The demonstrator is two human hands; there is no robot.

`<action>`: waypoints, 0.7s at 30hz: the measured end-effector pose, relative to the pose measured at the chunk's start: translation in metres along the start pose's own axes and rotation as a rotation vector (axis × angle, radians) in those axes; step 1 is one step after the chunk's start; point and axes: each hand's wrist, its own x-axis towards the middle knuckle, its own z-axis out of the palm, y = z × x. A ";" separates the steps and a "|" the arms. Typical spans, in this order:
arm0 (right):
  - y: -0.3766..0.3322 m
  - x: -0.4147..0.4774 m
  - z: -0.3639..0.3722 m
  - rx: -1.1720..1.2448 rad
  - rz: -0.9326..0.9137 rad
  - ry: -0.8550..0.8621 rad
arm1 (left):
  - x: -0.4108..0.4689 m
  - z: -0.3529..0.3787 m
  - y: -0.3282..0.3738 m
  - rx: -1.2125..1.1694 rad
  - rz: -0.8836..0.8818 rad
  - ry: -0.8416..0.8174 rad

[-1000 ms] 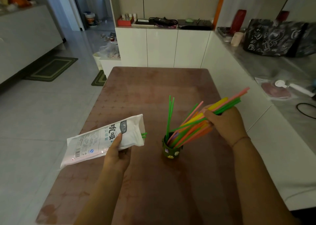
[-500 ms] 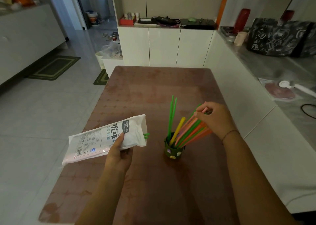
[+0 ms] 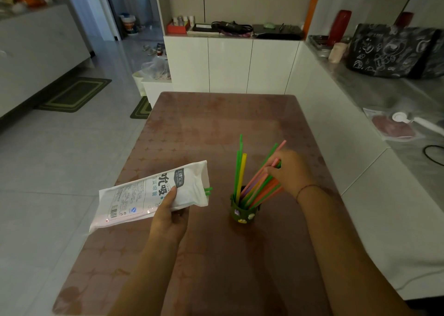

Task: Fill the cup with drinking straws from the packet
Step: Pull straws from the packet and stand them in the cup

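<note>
Straws (image 3: 258, 188) are being seated in the cup (image 3: 243, 212) by the right hand (image 3: 292, 172), grip clamped on them, while the left hand (image 3: 169, 216) is clamping the packet (image 3: 149, 195); release is likely next.

The packet (image 3: 153, 193) is thin white plastic film with a soft sheen and printed lettering. The straws (image 3: 258, 185) look like smooth coloured plastic. The bench (image 3: 216, 123) has a brown, faintly patterned, glossy top. The floor (image 3: 60, 171) is polished pale tile, reflecting light.
</note>
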 end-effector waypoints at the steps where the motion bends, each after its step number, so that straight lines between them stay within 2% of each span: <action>1: 0.001 0.000 -0.001 0.027 0.004 0.014 | 0.000 0.000 0.000 0.000 -0.003 0.003; 8: 0.002 -0.006 -0.019 0.200 0.018 0.185 | 0.000 0.001 -0.001 0.000 0.005 0.016; 16: 0.008 -0.006 -0.004 0.151 0.040 0.174 | -0.006 0.008 -0.007 0.005 0.006 -0.023; 18: 0.001 -0.011 -0.011 0.187 0.033 0.273 | -0.008 0.011 -0.006 0.014 0.029 -0.049; 21: -0.026 -0.027 -0.024 0.430 -0.020 0.455 | -0.012 0.016 -0.004 0.062 0.095 -0.114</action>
